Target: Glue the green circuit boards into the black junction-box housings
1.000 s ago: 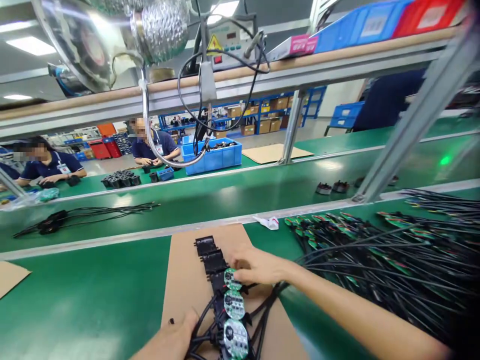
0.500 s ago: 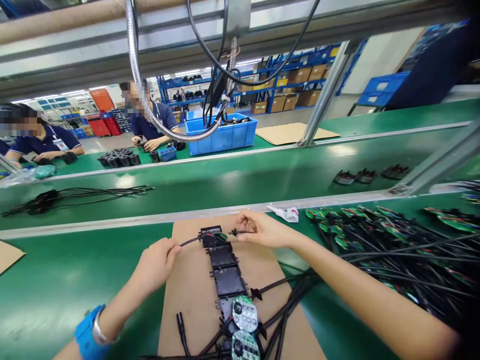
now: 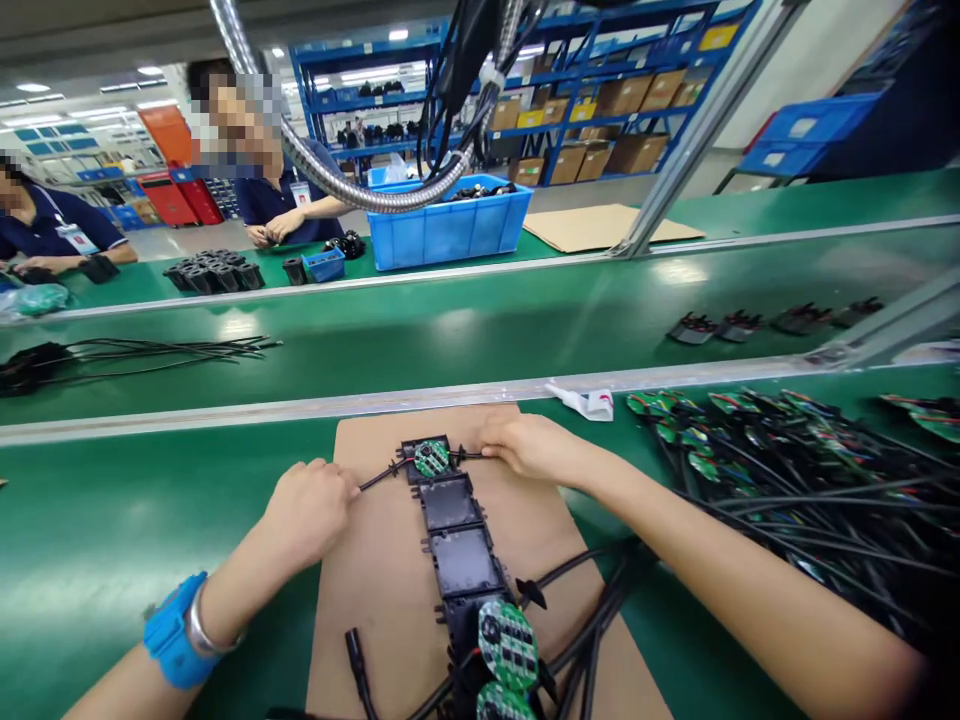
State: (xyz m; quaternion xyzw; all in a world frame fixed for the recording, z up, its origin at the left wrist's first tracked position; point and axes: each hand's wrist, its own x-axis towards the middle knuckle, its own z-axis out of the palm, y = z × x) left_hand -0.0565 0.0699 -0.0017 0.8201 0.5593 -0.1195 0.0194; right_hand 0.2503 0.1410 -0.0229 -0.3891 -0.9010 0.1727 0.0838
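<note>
My left hand (image 3: 315,510) is closed on a black cable (image 3: 381,473) that runs to the left side of the farthest black plastic case (image 3: 409,475). On the other side my right hand (image 3: 517,443) pinches a second black cable (image 3: 469,455). Between them a round green circuit board (image 3: 432,458) rests over that case, joined to the cables. Toward me a row of black square cases (image 3: 463,560) continues. Two larger-looking round circuit boards (image 3: 508,642) lie at its near end. All of this sits on a brown cardboard sheet (image 3: 375,570).
A pile of cabled circuit boards (image 3: 795,460) covers the right of the green bench. A white crumpled piece (image 3: 585,402) lies by the metal rail. Beyond are a blue bin (image 3: 450,230), a hanging metal hose (image 3: 315,170) and two people at work. A cable plug (image 3: 356,655) lies near me.
The round board at the far case has turned flat, face up, over the case. My right hand has come slightly lower in grip. The view has tilted down a little.
</note>
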